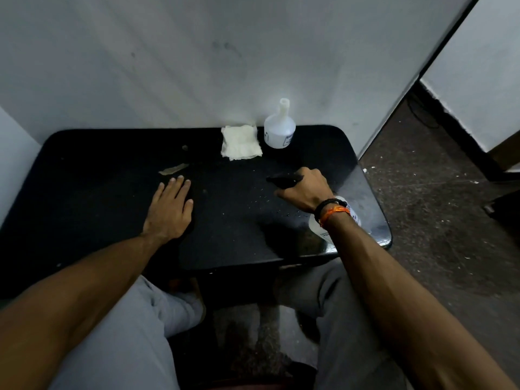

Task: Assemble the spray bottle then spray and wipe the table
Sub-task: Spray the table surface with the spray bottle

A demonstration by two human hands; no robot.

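My right hand [305,190] is shut on a spray bottle: its black trigger head [282,180] points left over the black table [98,175], and the pale bottle body [353,220] shows under my wrist near the right edge. Small droplets [261,202] speckle the table in front of the nozzle. My left hand [170,208] lies flat on the table, palm down, holding nothing. A folded white cloth [240,142] lies at the back. Beside it on the right stands a second white bottle [279,130], upright, its neck bare with no head on it.
A tan scrap [173,169] lies just beyond my left fingertips. A white wall [197,66] runs right behind the table. Speckled floor [436,220] lies off the right edge. My knees in grey trousers [126,333] are under the near edge.
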